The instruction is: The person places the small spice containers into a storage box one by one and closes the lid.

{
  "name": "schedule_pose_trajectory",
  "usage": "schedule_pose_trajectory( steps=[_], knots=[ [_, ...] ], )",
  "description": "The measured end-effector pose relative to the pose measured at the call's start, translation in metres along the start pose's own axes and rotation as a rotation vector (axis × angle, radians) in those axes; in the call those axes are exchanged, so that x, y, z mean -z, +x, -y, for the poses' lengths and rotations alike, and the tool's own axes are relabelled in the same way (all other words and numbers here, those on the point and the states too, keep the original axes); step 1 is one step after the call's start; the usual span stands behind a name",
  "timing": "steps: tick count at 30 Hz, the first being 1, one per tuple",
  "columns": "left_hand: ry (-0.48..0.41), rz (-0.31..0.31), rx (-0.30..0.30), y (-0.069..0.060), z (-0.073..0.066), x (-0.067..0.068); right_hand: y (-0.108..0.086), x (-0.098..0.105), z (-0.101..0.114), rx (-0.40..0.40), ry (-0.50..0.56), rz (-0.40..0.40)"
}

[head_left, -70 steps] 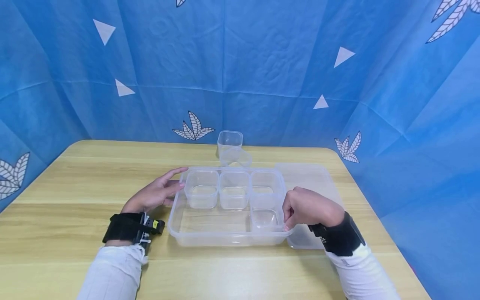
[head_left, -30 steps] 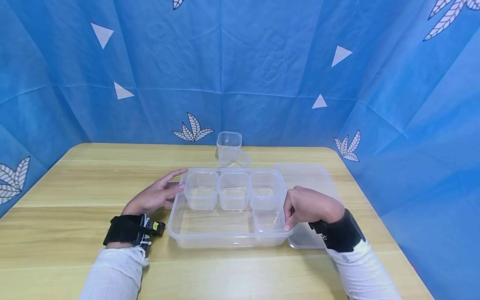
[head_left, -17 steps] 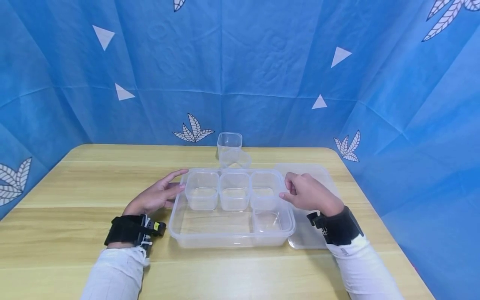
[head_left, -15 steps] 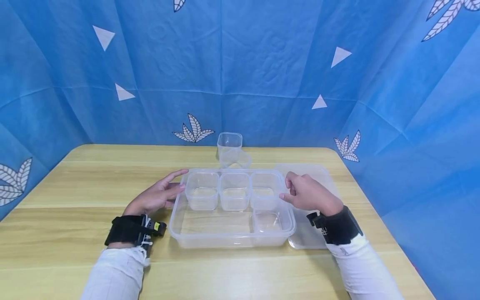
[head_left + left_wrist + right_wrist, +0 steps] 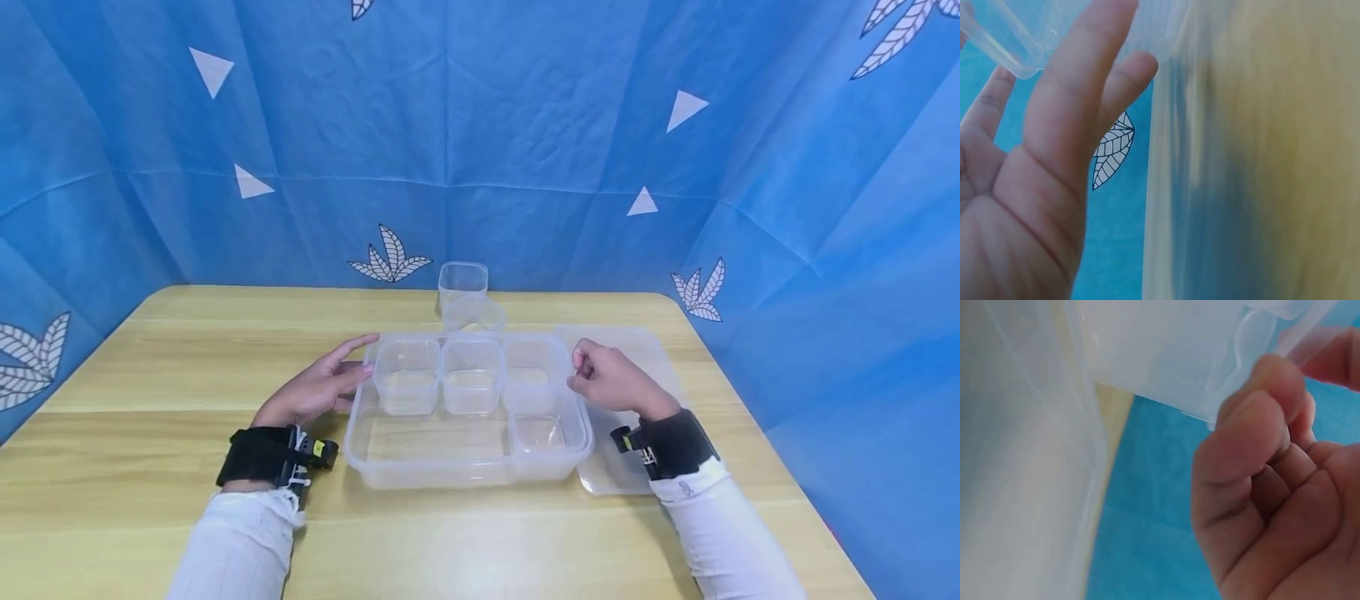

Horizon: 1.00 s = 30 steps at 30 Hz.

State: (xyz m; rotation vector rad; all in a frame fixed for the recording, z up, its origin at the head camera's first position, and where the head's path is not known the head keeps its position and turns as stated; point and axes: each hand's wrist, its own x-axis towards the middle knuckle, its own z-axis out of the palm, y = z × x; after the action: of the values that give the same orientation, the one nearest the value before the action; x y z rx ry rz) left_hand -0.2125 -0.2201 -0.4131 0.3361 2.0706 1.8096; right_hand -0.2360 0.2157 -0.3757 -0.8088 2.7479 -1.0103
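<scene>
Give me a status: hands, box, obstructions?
Left hand touches clear box, left end. Right hand curled at its right rim. Four cups inside; two cups behind. Flat lid at right, nothing blocking box's open top.

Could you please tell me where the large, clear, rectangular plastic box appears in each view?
Head: the large, clear, rectangular plastic box is just below centre.
Left wrist: the box is at upper left, partly hidden by the left hand.
Right wrist: the box is along the top, cut by the frame.
Shared landmark: the blue fabric backdrop.

There are six cups, one box, one lid
</scene>
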Motion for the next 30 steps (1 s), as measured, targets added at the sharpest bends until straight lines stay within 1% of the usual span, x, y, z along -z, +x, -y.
schedule_pose_trajectory(
  steps=[3, 7, 10, 15, 17, 19, 23, 26, 30],
  knots=[
    [-0.008, 0.004, -0.011, -0.001, 0.000, -0.001, 0.001, -0.004, -0.006, -0.074, 0.180, 0.015],
    [-0.019, 0.007, -0.012, -0.002, 0.000, -0.002, 0.000, -0.010, -0.011, -0.177, 0.460, 0.045],
    [-0.026, -0.004, -0.001, -0.002, 0.000, -0.002, 0.000, -0.013, -0.014, -0.212, 0.636, 0.053],
    [-0.028, -0.007, -0.002, -0.002, 0.000, -0.001, 0.002, -0.021, -0.020, -0.243, 0.885, 0.031],
    [-0.031, -0.007, -0.008, -0.003, -0.001, -0.001, 0.004, -0.024, -0.025, -0.231, 0.968, 0.034],
    [-0.039, -0.012, -0.005, -0.003, -0.001, -0.001, 0.005, -0.027, -0.031, -0.192, 1.052, 0.060],
    [-0.037, -0.013, -0.001, -0.003, -0.004, -0.002, 0.005, -0.031, -0.043, -0.058, 1.184, 0.166],
    [-0.005, -0.011, -0.007, -0.003, -0.005, -0.003, 0.004, -0.033, -0.048, -0.004, 1.226, 0.219],
    [0.054, -0.015, -0.010, -0.004, -0.007, -0.003, 0.003, -0.035, -0.053, 0.012, 1.234, 0.241]
  ],
)
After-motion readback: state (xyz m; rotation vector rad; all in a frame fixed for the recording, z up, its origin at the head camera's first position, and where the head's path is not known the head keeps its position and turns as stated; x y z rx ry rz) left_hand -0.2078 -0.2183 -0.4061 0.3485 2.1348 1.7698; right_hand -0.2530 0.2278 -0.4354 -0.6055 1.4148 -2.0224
